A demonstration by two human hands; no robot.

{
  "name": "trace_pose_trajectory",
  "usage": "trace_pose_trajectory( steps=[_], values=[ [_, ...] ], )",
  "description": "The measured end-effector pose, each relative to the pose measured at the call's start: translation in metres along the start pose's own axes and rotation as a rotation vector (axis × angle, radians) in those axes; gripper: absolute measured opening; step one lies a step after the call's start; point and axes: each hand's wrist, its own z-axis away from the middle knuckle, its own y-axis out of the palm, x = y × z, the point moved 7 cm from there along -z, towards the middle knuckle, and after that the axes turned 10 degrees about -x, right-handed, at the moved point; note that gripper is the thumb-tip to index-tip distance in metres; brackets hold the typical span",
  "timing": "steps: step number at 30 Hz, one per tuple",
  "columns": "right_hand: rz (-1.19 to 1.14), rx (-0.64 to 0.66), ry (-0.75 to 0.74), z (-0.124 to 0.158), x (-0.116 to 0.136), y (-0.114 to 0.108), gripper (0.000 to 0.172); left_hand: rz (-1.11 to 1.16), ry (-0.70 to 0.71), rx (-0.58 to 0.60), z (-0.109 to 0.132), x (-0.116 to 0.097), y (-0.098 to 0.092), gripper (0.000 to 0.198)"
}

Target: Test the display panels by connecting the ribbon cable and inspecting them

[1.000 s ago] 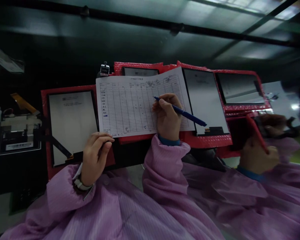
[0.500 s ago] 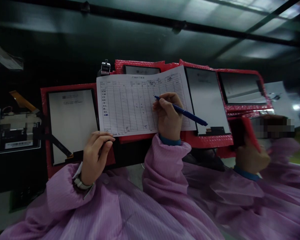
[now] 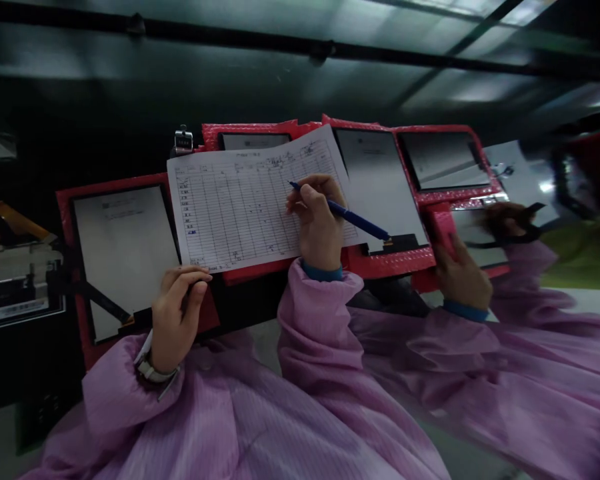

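My right hand is closed around a blue pen, which slants down to the right with its thin end over the paper. Beneath it lies a printed form, a white sheet ruled into a table with some handwritten entries. My left hand is loosely bent at the form's lower left corner, thumb apart from the fingers, gripping nothing visible. Left of the form, a display panel with a dark flex cable rests on red bubble wrap. Another panel lies right of my right hand, partly covered by the form.
A metal tally counter stands behind the form. At far left is an electronic module with an orange flex cable. A co-worker's hands handle a red-wrapped panel at right. Another panel lies behind them.
The view has shifted, so the bench things appear further left. My hands keep nearly the same pose over the form. The co-worker's raised red item is now lower, beside a panel.
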Motion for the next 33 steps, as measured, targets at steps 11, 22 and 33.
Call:
trace_pose_trajectory(
  steps=[11, 22, 33],
  values=[
    [0.156, 0.048, -0.377, -0.008, 0.094, 0.02, 0.014, -0.028, 0.022, -0.026, -0.003, 0.004, -0.002, 0.019],
    [0.238, 0.037, -0.092, -0.058, -0.038, 0.041, 0.019, -0.014, 0.026, -0.009, -0.003, 0.008, -0.002, 0.022],
    [0.231, 0.064, -0.134, -0.053, -0.039, 0.04, 0.021, -0.022, 0.004, 0.003, 0.001, 0.008, 0.0, 0.027]
  ],
)
